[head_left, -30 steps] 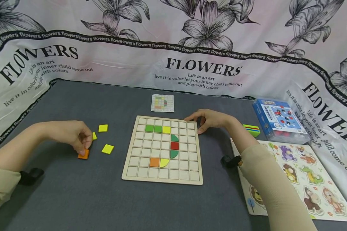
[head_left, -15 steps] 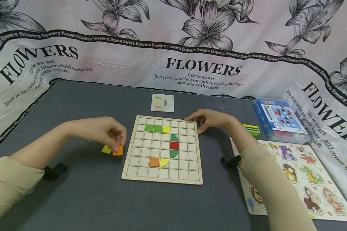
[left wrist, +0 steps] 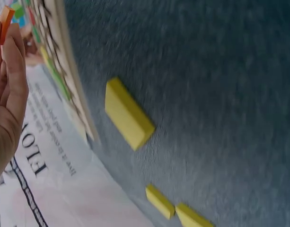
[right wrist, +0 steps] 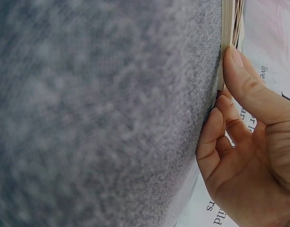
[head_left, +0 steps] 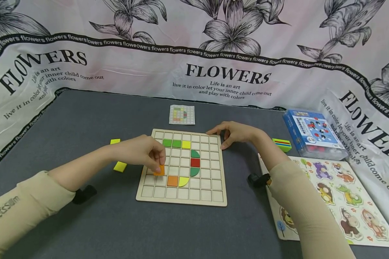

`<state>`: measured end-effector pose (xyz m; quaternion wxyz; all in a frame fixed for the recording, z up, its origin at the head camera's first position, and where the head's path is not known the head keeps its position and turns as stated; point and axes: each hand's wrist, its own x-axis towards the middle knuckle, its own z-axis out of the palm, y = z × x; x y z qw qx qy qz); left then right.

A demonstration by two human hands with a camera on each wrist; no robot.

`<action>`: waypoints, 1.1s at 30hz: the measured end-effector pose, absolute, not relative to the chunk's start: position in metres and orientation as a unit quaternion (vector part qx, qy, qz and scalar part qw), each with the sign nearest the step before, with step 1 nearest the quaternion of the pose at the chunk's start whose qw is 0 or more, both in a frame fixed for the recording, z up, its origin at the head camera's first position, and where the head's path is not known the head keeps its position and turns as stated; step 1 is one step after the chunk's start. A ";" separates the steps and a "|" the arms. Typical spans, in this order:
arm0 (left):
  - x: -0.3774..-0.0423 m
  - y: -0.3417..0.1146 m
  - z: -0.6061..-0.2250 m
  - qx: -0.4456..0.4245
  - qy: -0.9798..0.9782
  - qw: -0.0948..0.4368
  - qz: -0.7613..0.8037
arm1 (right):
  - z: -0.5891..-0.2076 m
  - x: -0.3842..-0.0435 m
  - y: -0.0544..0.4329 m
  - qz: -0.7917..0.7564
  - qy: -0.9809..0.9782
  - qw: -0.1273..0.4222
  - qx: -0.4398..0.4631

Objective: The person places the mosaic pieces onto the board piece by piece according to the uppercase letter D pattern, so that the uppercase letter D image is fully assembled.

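Observation:
Over the left part of the wooden grid board (head_left: pixel 178 202), my left hand (head_left: pixel 142 150) pinches an orange square tile (head_left: pixel 160 171) between thumb and fingers. The left wrist view shows that orange tile (left wrist: pixel 6 23) edge-on at the fingertips. My right hand (head_left: pixel 236 135) holds the board's far right corner, index finger at the top edge and thumb (right wrist: pixel 233 64) against the side. Set in the grid are green squares (head_left: pixel 171 143), a yellow square (head_left: pixel 186 144), a red square (head_left: pixel 195 163), dark green quarter-rounds (head_left: pixel 195 172), another orange square (head_left: pixel 172 181) and a yellow quarter-round (head_left: pixel 183 181).
Yellow tiles (head_left: pixel 120 166) lie left of the board, partly behind the left forearm. A small pattern card (head_left: pixel 182 115) lies beyond it. To the right are a striped block (head_left: pixel 281 145), a blue box (head_left: pixel 317 131) and an animal picture board (head_left: pixel 337 201).
My left hand has carried the orange tile rightward from the table at the left to above the board's left columns. The right hand stays at the board's corner.

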<state>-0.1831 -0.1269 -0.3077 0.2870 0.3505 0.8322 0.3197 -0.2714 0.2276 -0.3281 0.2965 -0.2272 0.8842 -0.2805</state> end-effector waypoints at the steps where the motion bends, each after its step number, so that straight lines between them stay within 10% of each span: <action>1: -0.183 -0.125 -0.310 0.352 0.833 0.285 0.317 | -0.328 -0.271 0.228 -0.281 0.884 0.297 -0.226; 33: -0.178 -0.110 -0.325 0.372 0.843 0.277 0.274 | -0.329 -0.274 0.229 -0.298 0.874 0.302 -0.238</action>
